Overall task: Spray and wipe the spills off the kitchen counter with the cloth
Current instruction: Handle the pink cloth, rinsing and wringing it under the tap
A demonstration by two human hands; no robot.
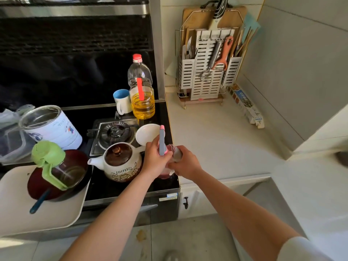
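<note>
A spray bottle (162, 140) with a grey and pink head and a pinkish body stands at the right edge of the black stove, beside the pale kitchen counter (216, 140). My left hand (155, 160) grips the bottle's head from the left. My right hand (185, 162) is closed on its pink body from the right, with something grey, possibly the cloth (177, 154), bunched against it. Both hands hide most of the bottle. I cannot make out any spills on the counter.
On the stove are a "COFFEE" teapot (120, 162), a white dish (146, 136), an oil bottle (142, 91), a blue-lined mug (122, 101) and a white canister (50, 127). A dark pot (56, 178) sits on a white tray at left. A utensil rack (209, 68) and a foil box (248, 108) stand at the counter's back.
</note>
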